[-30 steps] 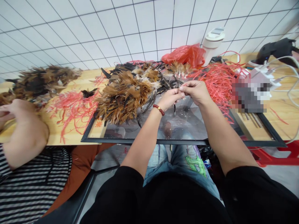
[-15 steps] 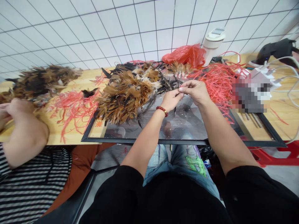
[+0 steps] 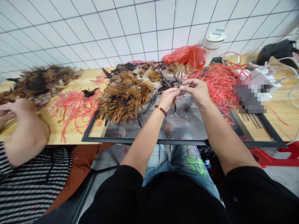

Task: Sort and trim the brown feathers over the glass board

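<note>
Your left hand (image 3: 168,97) and right hand (image 3: 196,91) meet just right of the frame's centre, thumbs and fingers pinched narrow around a small piece (image 3: 177,88) that shows a trace of pink. It is too small, and too covered by fingers, to identify.

Directly left of your grip sits the feather pile (image 3: 130,93), brown and black, spread over the black-framed panel (image 3: 112,141) on the counter (image 3: 280,102). To the right lies a heap of red strands (image 3: 217,84), below the white bottle (image 3: 213,47) at upper right.

With your fingertips so close together, the piece could slip if either pinch loosens, and against the specks on the glass it would be hard to spot. Swinging your left hand outward could brush loose feathers off the pile; a rightward sweep could catch the tangled strands and drag several along.
</note>
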`<state>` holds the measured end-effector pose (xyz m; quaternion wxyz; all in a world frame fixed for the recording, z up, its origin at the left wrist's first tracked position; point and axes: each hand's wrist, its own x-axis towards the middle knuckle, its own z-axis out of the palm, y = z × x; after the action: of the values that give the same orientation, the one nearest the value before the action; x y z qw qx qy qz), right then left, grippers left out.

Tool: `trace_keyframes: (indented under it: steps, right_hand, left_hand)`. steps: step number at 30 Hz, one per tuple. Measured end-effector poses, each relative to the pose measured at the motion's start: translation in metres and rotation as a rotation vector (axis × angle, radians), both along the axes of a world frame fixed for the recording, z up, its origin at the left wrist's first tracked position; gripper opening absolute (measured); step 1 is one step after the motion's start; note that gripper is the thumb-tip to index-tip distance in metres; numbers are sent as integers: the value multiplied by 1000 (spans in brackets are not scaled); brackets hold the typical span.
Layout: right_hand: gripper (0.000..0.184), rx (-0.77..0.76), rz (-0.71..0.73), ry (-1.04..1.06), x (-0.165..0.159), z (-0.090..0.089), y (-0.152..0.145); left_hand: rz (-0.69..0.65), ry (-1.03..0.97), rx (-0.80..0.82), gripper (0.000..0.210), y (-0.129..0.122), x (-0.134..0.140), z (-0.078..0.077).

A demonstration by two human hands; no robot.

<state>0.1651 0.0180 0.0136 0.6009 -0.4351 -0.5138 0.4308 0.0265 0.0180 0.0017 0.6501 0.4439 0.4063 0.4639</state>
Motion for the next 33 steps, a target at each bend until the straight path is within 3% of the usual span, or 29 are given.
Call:
trace_keyframes:
  steps: [4,11,17,23,27,30,33]
  right_hand:
    - [27,23,-18,-25,0,-1,1]
    - [30,-7,137,-114,1,-3,0]
    - [17,47,-14,-315,0,-4,1]
    - [13,128,-75,-427,-4,-7,-2]
    - [25,64,56,-269,-7,-7,-3]
    - [36,-112,133,3,-9,-6,-2]
    - [35,-257,163,219,-12,-5,-1]
  left_hand:
    - [37,-72,-52,9,0,-2,3]
    - [19,-78,-22,15,-1,-3,8]
    - [116,126,119,12,3,-1,2]
    - [295,491,474,10,9,-8,-12]
    - [346,489,471,10,7,-8,-9]
    - [342,411,448,11,4,-5,-3]
    - [344,388,498,10,2,-3,0]
